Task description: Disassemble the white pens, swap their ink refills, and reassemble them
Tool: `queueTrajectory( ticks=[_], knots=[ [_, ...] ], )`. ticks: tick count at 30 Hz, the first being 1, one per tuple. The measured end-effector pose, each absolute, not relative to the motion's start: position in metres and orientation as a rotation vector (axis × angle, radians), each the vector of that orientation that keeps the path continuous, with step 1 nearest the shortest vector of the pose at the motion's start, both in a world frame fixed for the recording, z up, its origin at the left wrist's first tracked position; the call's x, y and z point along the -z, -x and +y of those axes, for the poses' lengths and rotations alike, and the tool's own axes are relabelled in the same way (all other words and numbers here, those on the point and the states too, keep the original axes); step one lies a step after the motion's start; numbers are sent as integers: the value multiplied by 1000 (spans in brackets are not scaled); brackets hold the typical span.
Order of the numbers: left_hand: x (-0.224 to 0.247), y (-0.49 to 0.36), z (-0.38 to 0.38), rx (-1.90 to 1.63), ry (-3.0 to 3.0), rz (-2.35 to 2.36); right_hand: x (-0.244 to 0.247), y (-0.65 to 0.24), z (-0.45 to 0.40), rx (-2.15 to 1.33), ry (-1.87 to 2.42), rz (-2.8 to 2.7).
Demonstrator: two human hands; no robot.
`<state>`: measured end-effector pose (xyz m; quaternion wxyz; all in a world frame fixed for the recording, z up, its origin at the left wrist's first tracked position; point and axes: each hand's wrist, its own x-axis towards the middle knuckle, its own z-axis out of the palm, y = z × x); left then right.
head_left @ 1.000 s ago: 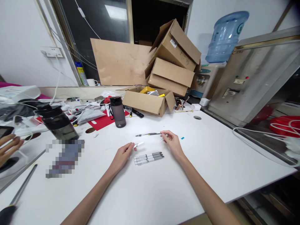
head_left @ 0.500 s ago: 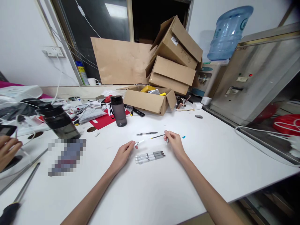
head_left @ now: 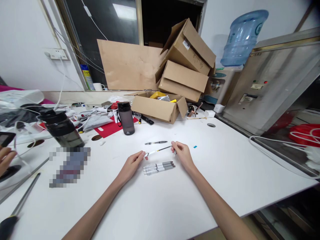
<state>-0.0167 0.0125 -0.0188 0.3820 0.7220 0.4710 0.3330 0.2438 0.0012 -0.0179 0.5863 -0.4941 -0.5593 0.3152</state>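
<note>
My left hand (head_left: 135, 160) is closed on a white pen barrel (head_left: 147, 154), held by its clip end. A thin dark pen refill (head_left: 163, 148) with a yellow band runs from the barrel toward the right. My right hand (head_left: 182, 154) pinches the refill's far end, and a small grey piece (head_left: 174, 152) shows under its curled fingers, too hidden to make out fully. Below the hands, several clear pens with grey grips (head_left: 158, 168) lie side by side on the white table (head_left: 155, 203). Beyond the refill lies another pen (head_left: 156, 142).
A small blue scrap (head_left: 195, 146) lies right of my right hand. Farther back stand a dark bottle (head_left: 126, 120) and an open cardboard box (head_left: 155, 108). At left are another bottle (head_left: 63, 128), a screwdriver (head_left: 26, 195) and another person's hand (head_left: 5, 159).
My right hand has shifted slightly left, closer to my left hand, with the refill's end in its fingers. Less of a gap shows between the hands. The lying pens stay put.
</note>
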Motion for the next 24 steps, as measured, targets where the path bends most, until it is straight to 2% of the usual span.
queueTrajectory(
  ticks=[14,24],
  knots=[
    [17,16,11,-827,-1865,1109,19,-232,-8,-914,1079,-1534],
    [14,18,14,-908,-1845,1123,20,-243,5,-865,1020,-1323]
  ],
)
